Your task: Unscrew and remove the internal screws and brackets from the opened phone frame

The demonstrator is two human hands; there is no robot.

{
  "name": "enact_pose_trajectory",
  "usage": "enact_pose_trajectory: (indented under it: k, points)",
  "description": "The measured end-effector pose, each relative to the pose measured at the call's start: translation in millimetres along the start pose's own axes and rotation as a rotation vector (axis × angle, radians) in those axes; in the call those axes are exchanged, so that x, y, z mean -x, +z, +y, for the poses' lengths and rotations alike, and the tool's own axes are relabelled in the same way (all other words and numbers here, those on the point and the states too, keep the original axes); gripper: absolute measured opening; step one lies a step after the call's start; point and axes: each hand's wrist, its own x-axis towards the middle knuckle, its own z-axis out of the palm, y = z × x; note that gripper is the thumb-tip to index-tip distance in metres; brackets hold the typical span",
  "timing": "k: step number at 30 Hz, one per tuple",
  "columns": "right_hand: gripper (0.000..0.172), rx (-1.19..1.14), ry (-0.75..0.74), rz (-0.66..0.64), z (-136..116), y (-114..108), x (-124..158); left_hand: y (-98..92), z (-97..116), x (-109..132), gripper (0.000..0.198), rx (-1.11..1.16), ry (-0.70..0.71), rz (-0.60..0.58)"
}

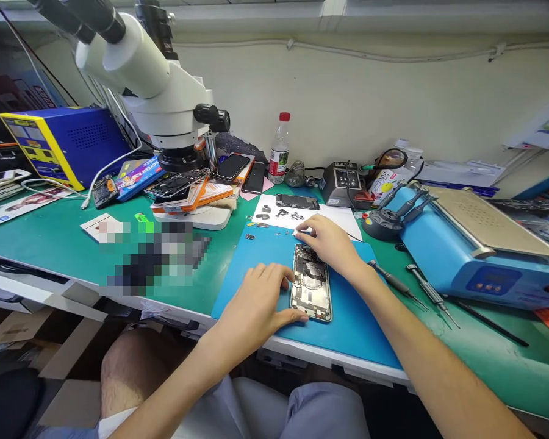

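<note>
An opened phone (pixel 310 299) lies on the blue mat (pixel 256 305) with its inner parts bare. My left hand (pixel 260 299) steadies it from the left, thumb on the lower end and curled fingers at the side edge. Above the phone's top end, my right hand (pixel 327 241) reaches down with its fingertips pinched near the mat's far edge. Whatever is between those fingertips is too small to make out. Tiny parts lie just left of them. Beyond, several small black parts (pixel 281 213) and a phone screen (pixel 297 202) rest on a white sheet (pixel 343 224).
Two screwdrivers (pixel 400 284) (pixel 432 294) lie right of the mat, beside a blue heating plate machine (pixel 471 244) and a round tool holder (pixel 384 224). A microscope (pixel 165 103) stands left, near stacked phones and boxes (pixel 201 194). A bottle (pixel 280 149) stands by the wall.
</note>
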Motion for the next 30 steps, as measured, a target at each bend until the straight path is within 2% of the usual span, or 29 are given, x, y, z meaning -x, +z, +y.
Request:
enact_pose_trajectory:
  k: [2,5,9,13,18,22,24,26,30]
  points:
    - [0.036,-0.018,0.001,0.016,-3.3,-4.7,5.0,-1.2,-0.6,2.4,0.047,0.003,-0.004,-0.001]
    - [0.017,-0.07,-0.02,0.044,-14.0,-16.5,28.2,-3.1,-1.6,5.3,0.036,0.041,-0.01,0.016]
    - [0.018,-0.161,-0.059,0.098,-29.7,-24.9,80.1,-4.6,-3.5,6.5,0.008,0.172,-0.047,0.125]
    - [0.019,-0.166,-0.049,0.168,-37.5,-15.0,115.8,-3.2,-4.6,5.1,0.006,0.183,-0.086,0.19]
    - [0.017,-0.033,-0.112,0.233,-47.8,-0.6,124.2,0.7,-3.8,5.3,0.009,0.105,-0.046,0.225]
    - [0.007,-0.073,-0.116,0.273,-49.9,1.9,128.0,-0.2,-2.9,6.0,0.008,0.086,-0.035,0.223]
    - [0.018,-0.117,-0.089,0.273,-45.8,0.6,129.1,-1.0,-3.0,5.4,0.008,0.083,-0.023,0.216]
    - [0.029,-0.152,-0.124,0.212,-40.5,-1.3,128.5,-1.1,-3.1,4.6,0.007,0.074,-0.004,0.203]
    - [0.033,-0.202,-0.236,0.137,-35.1,-2.6,124.5,-0.6,-1.6,4.1,0.01,-0.002,-0.001,0.142]
